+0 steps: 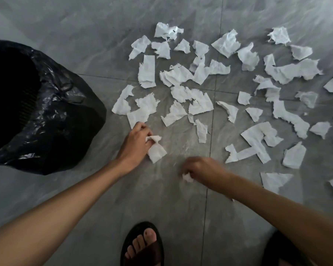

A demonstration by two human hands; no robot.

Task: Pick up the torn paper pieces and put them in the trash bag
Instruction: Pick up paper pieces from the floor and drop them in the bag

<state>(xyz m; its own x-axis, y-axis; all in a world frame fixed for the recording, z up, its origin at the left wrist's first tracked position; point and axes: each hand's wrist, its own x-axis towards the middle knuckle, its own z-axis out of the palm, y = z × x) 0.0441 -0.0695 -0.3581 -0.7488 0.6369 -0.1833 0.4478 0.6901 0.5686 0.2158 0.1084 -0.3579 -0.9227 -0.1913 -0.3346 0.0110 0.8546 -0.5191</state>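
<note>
Left hand (137,140) pinches a torn paper piece (156,150); right hand (202,170) is closed on a crumpled scrap (187,177). Trash bag (46,112) sits left, open. Risk — loose pinch lets the light piece flutter short of the bag.

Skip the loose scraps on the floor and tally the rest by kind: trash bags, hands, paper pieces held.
Black plastic trash bag: 1
Bare hands, left and right: 2
White torn paper pieces held in hands: 2
Total: 5

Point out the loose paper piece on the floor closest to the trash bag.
The curved strip at the scatter's left edge; every other loose piece lies farther right of the black trash bag.
</note>
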